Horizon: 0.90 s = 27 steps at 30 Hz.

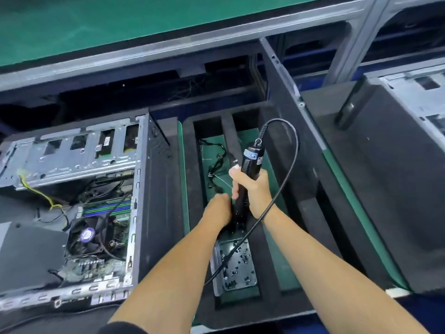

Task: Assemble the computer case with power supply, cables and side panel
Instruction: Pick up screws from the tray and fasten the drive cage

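An open computer case [142,189] lies on its side at the left, with the motherboard, a CPU fan [88,235] and loose cables showing inside. My right hand [252,189] grips a black electric screwdriver [249,162], held upright over the foam tray in the middle. Its black cord [292,145] loops up and back down past my right wrist. My left hand [218,208] is at the screwdriver's lower end, fingers hidden behind the hand. Below both hands sits a small metal tray of black screws [234,268].
A black foam organiser [190,179] with slots holds a loose black cable [216,162] on green matting. A black side panel [289,97] leans upright to the right. More black cases [385,179] stand at the far right. A green bench top [96,25] runs along the back.
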Each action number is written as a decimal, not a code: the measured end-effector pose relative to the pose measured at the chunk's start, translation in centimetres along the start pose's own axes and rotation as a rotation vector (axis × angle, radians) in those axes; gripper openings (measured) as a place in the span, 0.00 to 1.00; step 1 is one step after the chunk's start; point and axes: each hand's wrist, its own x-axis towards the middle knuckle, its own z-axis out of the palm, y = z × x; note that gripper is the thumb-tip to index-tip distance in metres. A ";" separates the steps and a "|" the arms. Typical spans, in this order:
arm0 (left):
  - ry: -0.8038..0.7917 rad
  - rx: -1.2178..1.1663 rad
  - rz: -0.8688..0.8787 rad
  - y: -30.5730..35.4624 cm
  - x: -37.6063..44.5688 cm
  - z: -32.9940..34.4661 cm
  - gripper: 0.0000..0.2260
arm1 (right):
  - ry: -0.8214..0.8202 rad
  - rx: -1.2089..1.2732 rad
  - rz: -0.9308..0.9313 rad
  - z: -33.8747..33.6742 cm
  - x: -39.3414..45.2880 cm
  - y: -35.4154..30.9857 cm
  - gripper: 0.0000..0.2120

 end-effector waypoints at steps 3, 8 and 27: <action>-0.028 -0.048 0.014 0.2 0.4 1.6 0.21 | 0.003 -0.003 0.025 -0.5 0.4 0.7 0.15; -0.016 -0.169 -0.001 0.1 1.0 3.1 0.18 | -0.016 -0.012 0.066 -0.6 0.9 1.3 0.16; 0.001 -0.242 0.108 0.4 -0.3 1.2 0.12 | -0.017 -0.037 0.097 -0.2 1.3 0.8 0.16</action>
